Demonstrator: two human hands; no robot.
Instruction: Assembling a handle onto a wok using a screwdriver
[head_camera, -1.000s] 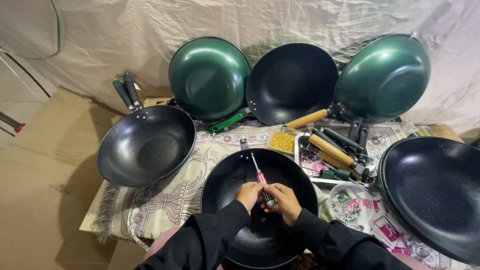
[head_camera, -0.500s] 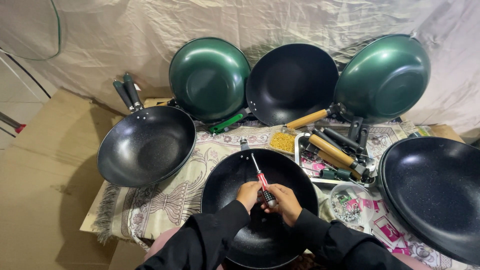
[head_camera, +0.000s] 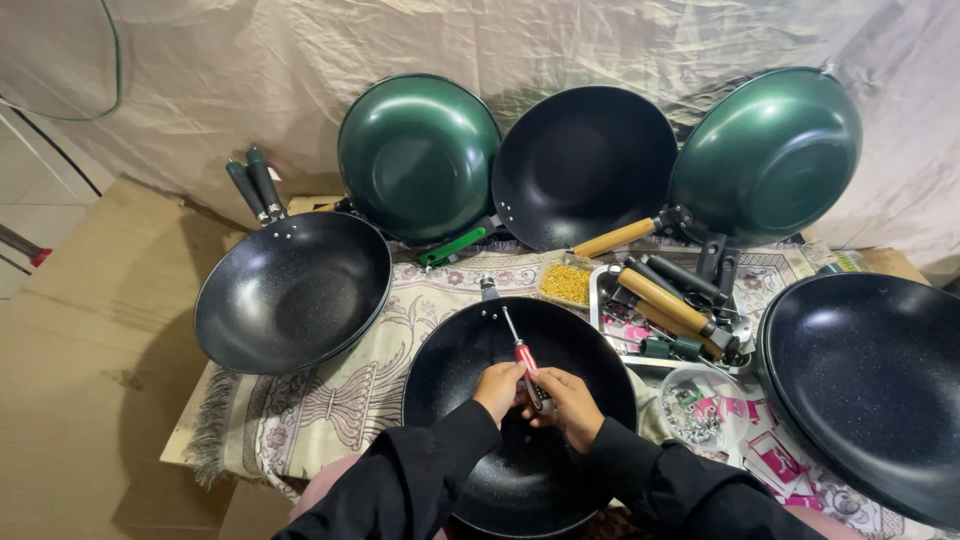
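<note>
Right now both hands meet over the black speckled wok (head_camera: 520, 420) at six o'clock of the tabletop (head_camera: 330, 400), which wears a patterned cloth. The left hand (head_camera: 498, 388) and right hand (head_camera: 568, 402) are curled together around the red-handled screwdriver (head_camera: 524, 355), whose shaft points toward eleven o'clock, to the wok's rim bracket (head_camera: 489, 290). A second black wok (head_camera: 292, 292) lies at nine o'clock, another wide black pan (head_camera: 870, 390) at three o'clock. Against the draped sheet at twelve o'clock lean a green wok (head_camera: 418, 155), a black wok with a wooden handle (head_camera: 583, 165) and a further green wok (head_camera: 768, 152). A tray of handles (head_camera: 670, 310) sits at two o'clock.
</note>
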